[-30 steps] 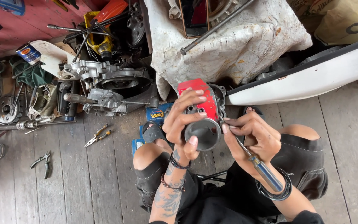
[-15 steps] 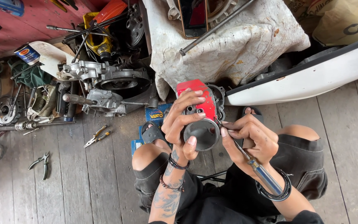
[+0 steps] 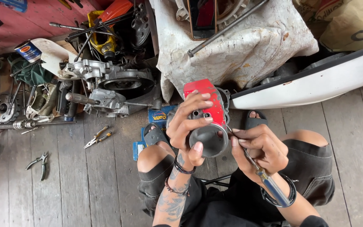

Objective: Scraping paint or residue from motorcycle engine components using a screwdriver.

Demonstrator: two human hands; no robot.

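Red-topped engine cylinder (image 3: 206,122), head view: clamped in left hand (image 3: 188,128) above knees, bore facing up. Right hand (image 3: 260,150) closed on screwdriver (image 3: 260,173), tip at cylinder rim. Pliers (image 3: 98,136) on plank floor (image 3: 64,189), well apart.

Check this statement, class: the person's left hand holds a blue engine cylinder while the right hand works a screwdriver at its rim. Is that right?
One detail is wrong: the engine cylinder is red, not blue, as the head view shows. The rest stands: the left hand holds it, and the right hand works a screwdriver at its rim.
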